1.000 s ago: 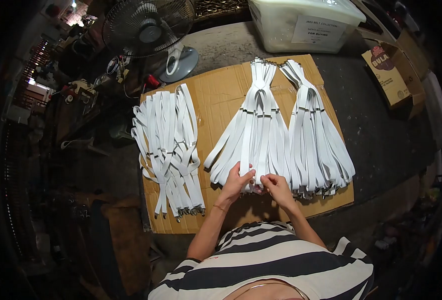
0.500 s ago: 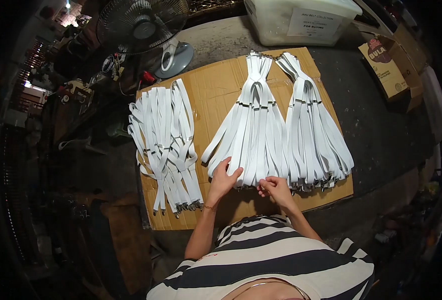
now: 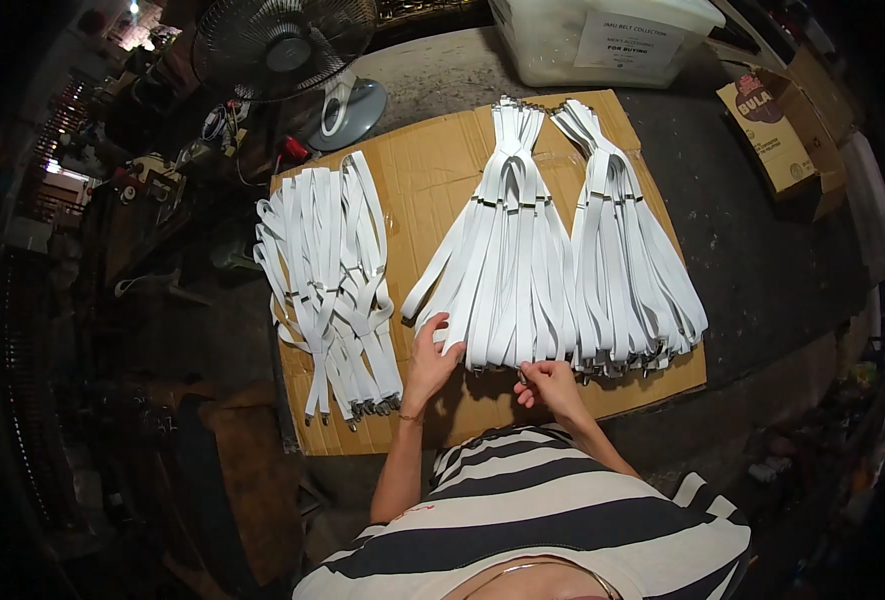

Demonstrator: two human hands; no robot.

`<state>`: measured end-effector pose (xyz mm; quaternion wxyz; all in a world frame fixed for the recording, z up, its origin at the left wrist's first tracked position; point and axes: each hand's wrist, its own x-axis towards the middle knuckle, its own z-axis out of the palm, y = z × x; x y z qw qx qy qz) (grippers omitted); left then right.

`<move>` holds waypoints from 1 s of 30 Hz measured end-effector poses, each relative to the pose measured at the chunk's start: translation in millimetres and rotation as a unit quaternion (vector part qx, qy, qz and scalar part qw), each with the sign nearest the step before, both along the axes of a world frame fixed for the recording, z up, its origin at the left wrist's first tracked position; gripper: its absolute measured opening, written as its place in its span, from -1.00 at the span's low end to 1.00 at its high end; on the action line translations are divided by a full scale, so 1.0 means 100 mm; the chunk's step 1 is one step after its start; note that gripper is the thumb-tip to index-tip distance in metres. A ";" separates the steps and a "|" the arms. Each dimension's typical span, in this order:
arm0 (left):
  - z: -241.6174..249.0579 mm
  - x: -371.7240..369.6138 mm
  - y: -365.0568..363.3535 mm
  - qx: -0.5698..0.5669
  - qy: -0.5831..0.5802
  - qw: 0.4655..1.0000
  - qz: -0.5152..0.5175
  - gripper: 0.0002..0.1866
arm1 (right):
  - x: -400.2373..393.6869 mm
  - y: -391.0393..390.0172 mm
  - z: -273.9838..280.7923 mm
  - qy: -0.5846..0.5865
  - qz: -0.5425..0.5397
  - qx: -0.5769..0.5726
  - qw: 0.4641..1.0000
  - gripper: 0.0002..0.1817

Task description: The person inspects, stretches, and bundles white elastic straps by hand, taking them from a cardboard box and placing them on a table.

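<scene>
White elastic suspenders with metal clips lie in a fanned middle bundle (image 3: 513, 270), narrow at the far end and wide towards me. At its lower left edge my left hand (image 3: 431, 368) rests with thumb and fingers apart, touching the outer straps. My right hand (image 3: 549, 388) pinches a small metal suspender clip at the bundle's near end, mostly hidden by the fingers. A similar right bundle (image 3: 628, 270) lies alongside, its straps meeting the middle one. Further left is a looser pile of white suspenders (image 3: 328, 290), with clips at its near end.
Flattened cardboard (image 3: 433, 160) lies under all the suspenders on a dark table (image 3: 763, 260). Behind stand a fan (image 3: 285, 50) and a lidded plastic bin (image 3: 603, 45) with a paper label. An open carton (image 3: 773, 135) sits at the far right.
My left hand has shifted slightly left and down, towards the bundle's outer edge. My right hand stays at the near end, slightly lower, still pinching. The suspenders lie nearly as before.
</scene>
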<state>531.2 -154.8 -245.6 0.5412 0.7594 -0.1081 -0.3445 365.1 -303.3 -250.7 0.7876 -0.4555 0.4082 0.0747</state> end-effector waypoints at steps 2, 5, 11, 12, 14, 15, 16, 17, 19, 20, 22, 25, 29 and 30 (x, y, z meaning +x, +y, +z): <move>-0.11 0.01 0.03 0.091 -0.201 0.973 -0.071 -0.46 | -0.02 0.00 -0.01 0.003 0.002 0.001 1.000 -0.67; -0.13 -0.01 0.07 0.081 -0.225 0.966 -0.096 -0.48 | -0.07 0.00 -0.02 0.019 0.029 0.025 0.999 -0.66; -0.03 -0.08 0.05 0.092 -0.178 0.978 -0.058 -0.48 | -0.11 0.01 -0.09 0.010 0.024 0.040 0.999 -0.63; -0.02 -0.08 0.04 0.093 -0.179 0.978 -0.058 -0.48 | -0.11 0.02 -0.09 0.007 0.022 0.048 0.999 -0.60; 0.03 -0.10 0.03 0.135 -0.187 0.972 -0.052 -0.48 | -0.11 0.02 -0.10 0.004 0.021 0.058 0.998 -0.57; 0.00 -0.10 0.04 0.136 -0.187 0.972 -0.053 -0.48 | -0.11 0.03 -0.11 0.003 0.015 0.064 0.998 -0.56; -0.04 -0.10 0.05 0.130 -0.189 0.972 -0.047 -0.47 | -0.12 0.03 -0.12 0.002 0.008 0.071 0.997 -0.54; -0.08 -0.09 0.07 0.125 -0.191 0.973 -0.040 -0.46 | -0.13 0.03 -0.12 0.003 0.008 0.071 0.997 -0.54; -0.12 -0.09 0.07 0.122 -0.191 0.973 -0.039 -0.46 | -0.13 0.03 -0.13 0.007 0.010 0.064 0.998 -0.54; -0.13 -0.09 0.08 0.119 -0.193 0.973 -0.037 -0.45 | -0.14 0.04 -0.14 0.006 0.011 0.064 0.998 -0.54; -0.15 -0.08 0.09 0.113 -0.189 0.975 -0.035 -0.45 | -0.15 0.06 -0.17 0.015 -0.006 0.071 0.997 -0.54; -0.30 -0.05 0.15 0.115 -0.204 0.971 -0.041 -0.45 | -0.17 0.10 -0.18 0.015 -0.040 0.109 0.993 -0.55; -0.40 -0.06 0.21 0.131 -0.232 0.963 -0.048 -0.45 | -0.18 0.14 -0.18 0.013 -0.061 0.143 0.988 -0.56; -0.40 -0.06 0.21 0.132 -0.232 0.963 -0.048 -0.45 | -0.18 0.15 -0.16 0.006 -0.069 0.173 0.983 -0.56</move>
